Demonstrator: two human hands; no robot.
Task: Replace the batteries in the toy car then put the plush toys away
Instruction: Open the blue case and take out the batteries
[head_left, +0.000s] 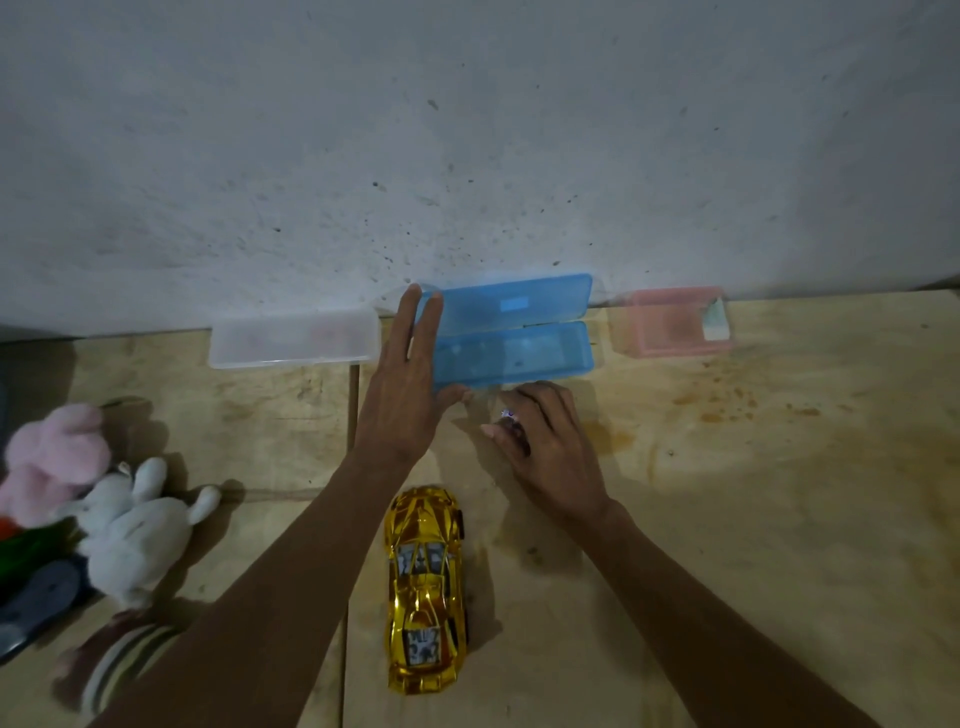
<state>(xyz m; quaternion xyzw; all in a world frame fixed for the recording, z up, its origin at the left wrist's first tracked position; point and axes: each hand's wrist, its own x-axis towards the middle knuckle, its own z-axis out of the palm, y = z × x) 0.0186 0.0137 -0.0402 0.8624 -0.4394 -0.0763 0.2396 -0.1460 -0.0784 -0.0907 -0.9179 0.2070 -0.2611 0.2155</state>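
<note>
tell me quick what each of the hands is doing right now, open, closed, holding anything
Left hand: open, fingers flat against the left end of the blue case.
Right hand: curled shut around a small object; what it is cannot be told.

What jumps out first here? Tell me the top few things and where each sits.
The shiny gold toy car lies in the near middle of the wooden table, between the forearms. Beyond it, against the wall, a blue plastic case stands open, with the left hand flat on its left end and the right hand just in front. Plush toys are heaped at the left edge.
</note>
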